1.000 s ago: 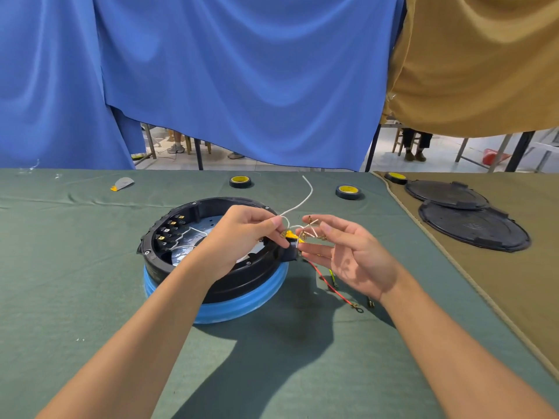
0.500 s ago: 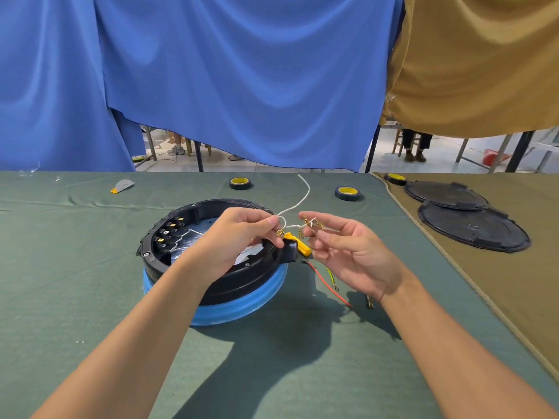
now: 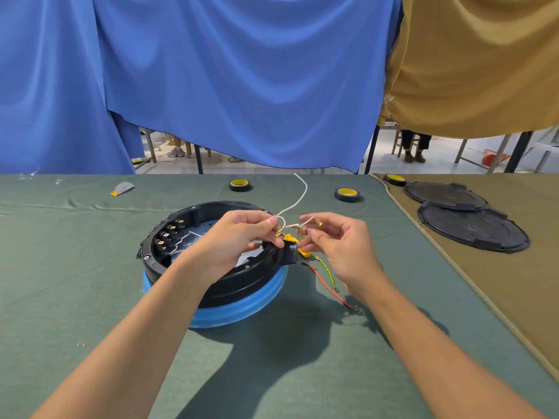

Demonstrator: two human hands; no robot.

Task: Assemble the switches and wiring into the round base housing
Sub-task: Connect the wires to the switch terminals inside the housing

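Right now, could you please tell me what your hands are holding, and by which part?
The left hand and right hand each pinch the white wiring close to its brass terminals.

- No text, label, brand, number or sign can be read anywhere in the scene.
- The near black lid (image 3: 472,228), on the tan cloth at the right, has a faint raised mark near its middle; it is too small to read.
- The switches (image 3: 165,235) in the left side of the round base housing (image 3: 248,279) show small yellow and pale squares on top. Whether these carry symbols cannot be told.
- The far tape roll (image 3: 239,185) and the tape roll to its right (image 3: 348,194) have yellow cores; any print on them is too small to tell.
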